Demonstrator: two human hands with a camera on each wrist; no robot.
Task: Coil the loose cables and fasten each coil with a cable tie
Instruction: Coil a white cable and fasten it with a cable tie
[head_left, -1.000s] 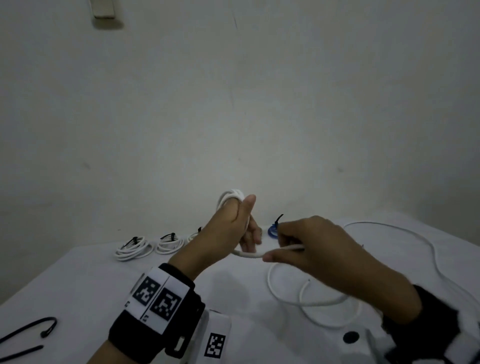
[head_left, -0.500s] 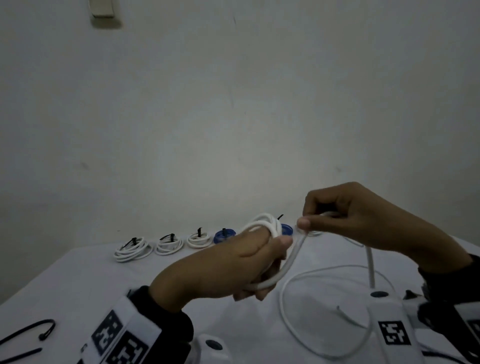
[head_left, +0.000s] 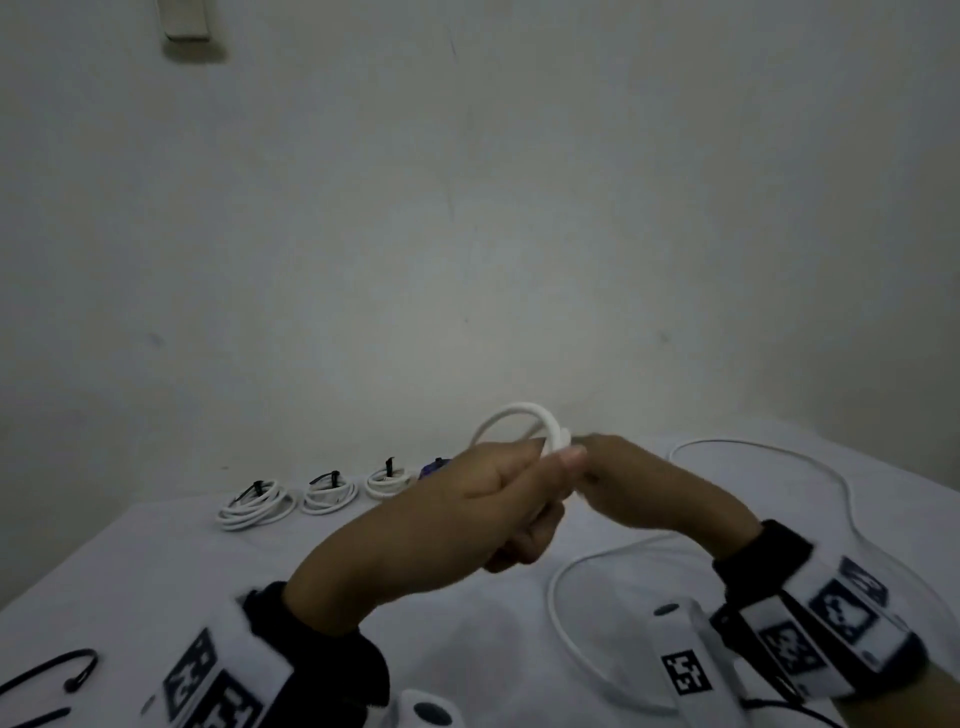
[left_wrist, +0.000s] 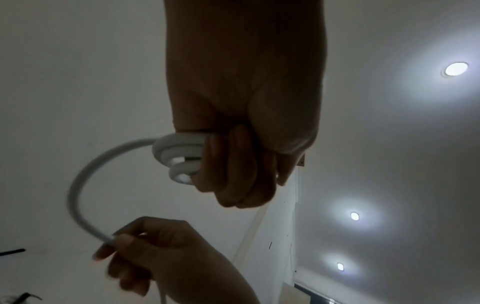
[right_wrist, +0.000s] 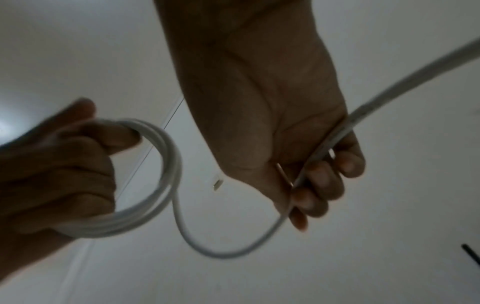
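Note:
My left hand grips a small coil of white cable above the white table; the wound loops show beside its curled fingers. My right hand is close against it on the right and pinches the running length of the same cable, which passes through its curled fingers. The loose rest of the cable trails in wide loops over the table at the right. Two loose black cable ties lie at the near left edge.
Three white coils, each with a black tie, sit in a row at the back left. A blue coil peeks out behind my left hand. A plain wall stands close behind the table.
My right hand came down from above and right of the coil to meet my left hand, laying another turn of cable. The left hand has tilted and risen slightly.

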